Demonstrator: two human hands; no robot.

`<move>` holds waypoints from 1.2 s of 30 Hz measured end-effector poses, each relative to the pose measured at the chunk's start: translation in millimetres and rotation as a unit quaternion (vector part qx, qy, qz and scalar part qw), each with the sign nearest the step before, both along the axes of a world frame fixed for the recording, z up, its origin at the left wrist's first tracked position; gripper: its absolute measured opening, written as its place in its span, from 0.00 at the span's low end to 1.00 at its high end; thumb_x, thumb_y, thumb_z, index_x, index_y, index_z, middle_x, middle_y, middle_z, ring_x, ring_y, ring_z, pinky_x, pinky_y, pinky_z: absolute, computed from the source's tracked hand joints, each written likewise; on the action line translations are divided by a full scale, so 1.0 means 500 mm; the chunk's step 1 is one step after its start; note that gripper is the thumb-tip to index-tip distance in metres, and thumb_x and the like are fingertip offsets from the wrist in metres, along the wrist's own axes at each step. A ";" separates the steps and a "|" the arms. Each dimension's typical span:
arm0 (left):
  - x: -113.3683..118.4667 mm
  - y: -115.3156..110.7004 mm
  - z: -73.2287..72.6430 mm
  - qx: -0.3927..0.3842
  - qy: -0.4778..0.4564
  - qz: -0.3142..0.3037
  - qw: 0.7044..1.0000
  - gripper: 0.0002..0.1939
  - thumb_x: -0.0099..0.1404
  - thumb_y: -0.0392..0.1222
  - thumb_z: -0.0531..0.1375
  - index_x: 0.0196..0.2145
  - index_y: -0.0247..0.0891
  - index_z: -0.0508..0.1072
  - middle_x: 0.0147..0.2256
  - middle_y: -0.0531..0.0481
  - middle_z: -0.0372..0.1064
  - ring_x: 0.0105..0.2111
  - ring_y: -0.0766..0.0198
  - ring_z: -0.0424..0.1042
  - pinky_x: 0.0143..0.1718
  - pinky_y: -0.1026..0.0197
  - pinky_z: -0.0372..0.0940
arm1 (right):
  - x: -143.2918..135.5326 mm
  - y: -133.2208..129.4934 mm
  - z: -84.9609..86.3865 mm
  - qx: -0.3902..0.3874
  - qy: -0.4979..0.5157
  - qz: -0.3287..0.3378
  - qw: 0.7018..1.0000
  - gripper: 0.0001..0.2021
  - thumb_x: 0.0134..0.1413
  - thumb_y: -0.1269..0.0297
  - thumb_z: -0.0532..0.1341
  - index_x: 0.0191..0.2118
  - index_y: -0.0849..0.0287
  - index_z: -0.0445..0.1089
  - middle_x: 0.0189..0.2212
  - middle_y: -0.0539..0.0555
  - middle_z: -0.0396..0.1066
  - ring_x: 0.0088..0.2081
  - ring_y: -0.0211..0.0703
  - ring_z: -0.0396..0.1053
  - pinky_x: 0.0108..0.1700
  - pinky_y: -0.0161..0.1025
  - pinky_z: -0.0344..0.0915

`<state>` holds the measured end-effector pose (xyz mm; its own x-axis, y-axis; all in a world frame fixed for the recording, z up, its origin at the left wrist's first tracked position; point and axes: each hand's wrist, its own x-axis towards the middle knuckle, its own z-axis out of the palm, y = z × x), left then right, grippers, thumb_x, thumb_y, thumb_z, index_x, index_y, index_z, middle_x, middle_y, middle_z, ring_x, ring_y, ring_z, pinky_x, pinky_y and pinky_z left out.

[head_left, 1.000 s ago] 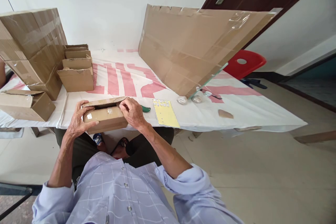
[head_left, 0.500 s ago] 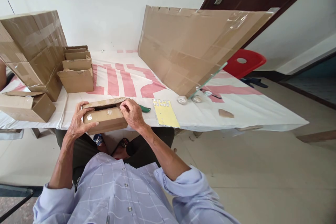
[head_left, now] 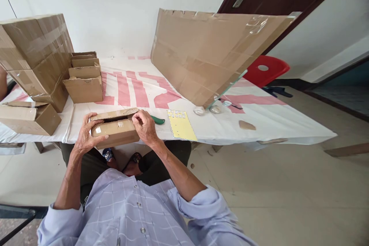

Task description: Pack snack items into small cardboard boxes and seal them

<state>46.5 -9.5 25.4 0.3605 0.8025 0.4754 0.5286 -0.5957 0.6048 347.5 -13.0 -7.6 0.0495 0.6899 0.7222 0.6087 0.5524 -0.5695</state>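
Observation:
I hold a small brown cardboard box (head_left: 117,130) at the near edge of the table (head_left: 259,123). Its top flap is partly raised. My left hand (head_left: 86,134) grips the box's left end, thumb across the front by a small white label. My right hand (head_left: 146,126) grips the right end, fingers curled over the flap's right corner. A green-handled tool (head_left: 158,120) lies on the cloth just right of my right hand. A yellow sheet (head_left: 181,125) lies beside it.
A row of small open cartons (head_left: 84,77) stands behind, next to a large taped box (head_left: 37,54) at the left. Another small box (head_left: 27,117) lies at the left edge. A big flattened cardboard sheet (head_left: 207,54) leans at the right, a red stool (head_left: 266,70) behind it.
The hands and the box have hardly moved; my right fingers have shifted slightly on the flap's corner. The view has drifted a little.

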 end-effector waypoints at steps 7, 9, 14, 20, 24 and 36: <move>0.006 -0.007 0.005 -0.023 -0.031 0.002 0.999 0.34 0.60 0.68 0.76 0.54 0.43 0.83 0.67 0.39 0.63 0.72 0.35 0.63 0.76 0.30 0.62 | -0.005 0.000 -0.004 0.008 0.009 -0.002 1.000 0.09 0.72 0.65 0.56 0.35 0.50 0.64 0.34 0.53 0.71 0.38 0.50 0.67 0.45 0.47 0.66; 0.008 -0.009 0.005 -0.024 -0.033 0.005 0.999 0.34 0.59 0.68 0.76 0.54 0.44 0.83 0.67 0.39 0.64 0.72 0.35 0.63 0.76 0.30 0.62 | -0.006 -0.001 -0.005 0.005 0.012 -0.006 1.000 0.09 0.72 0.65 0.56 0.35 0.50 0.64 0.34 0.53 0.71 0.38 0.50 0.67 0.45 0.47 0.66; 0.009 -0.011 0.004 -0.020 -0.029 0.012 0.999 0.33 0.60 0.68 0.76 0.53 0.43 0.83 0.67 0.39 0.64 0.72 0.35 0.64 0.75 0.30 0.63 | -0.010 -0.005 -0.008 0.006 0.026 -0.009 1.000 0.09 0.72 0.64 0.57 0.36 0.50 0.64 0.34 0.53 0.71 0.38 0.50 0.68 0.45 0.48 0.67; 0.007 -0.013 -0.001 -0.022 -0.029 0.012 0.999 0.34 0.60 0.69 0.75 0.55 0.43 0.83 0.68 0.38 0.63 0.73 0.35 0.62 0.77 0.31 0.61 | -0.020 -0.014 -0.012 0.050 0.056 -0.008 0.997 0.09 0.75 0.63 0.56 0.37 0.50 0.64 0.35 0.53 0.71 0.38 0.49 0.68 0.44 0.47 0.66; 0.010 -0.016 -0.005 -0.014 -0.044 0.014 0.999 0.35 0.60 0.69 0.75 0.54 0.43 0.83 0.68 0.38 0.63 0.73 0.35 0.63 0.76 0.31 0.62 | -0.023 -0.018 -0.013 0.047 0.065 -0.008 0.997 0.09 0.75 0.62 0.56 0.38 0.50 0.65 0.35 0.54 0.72 0.39 0.50 0.68 0.45 0.47 0.67; 0.014 -0.021 -0.003 -0.020 -0.044 0.022 0.999 0.34 0.59 0.69 0.76 0.53 0.44 0.83 0.68 0.39 0.63 0.73 0.35 0.62 0.76 0.31 0.61 | -0.021 -0.021 -0.013 0.032 0.062 -0.015 0.997 0.09 0.74 0.61 0.55 0.37 0.49 0.64 0.35 0.55 0.71 0.40 0.51 0.68 0.45 0.49 0.68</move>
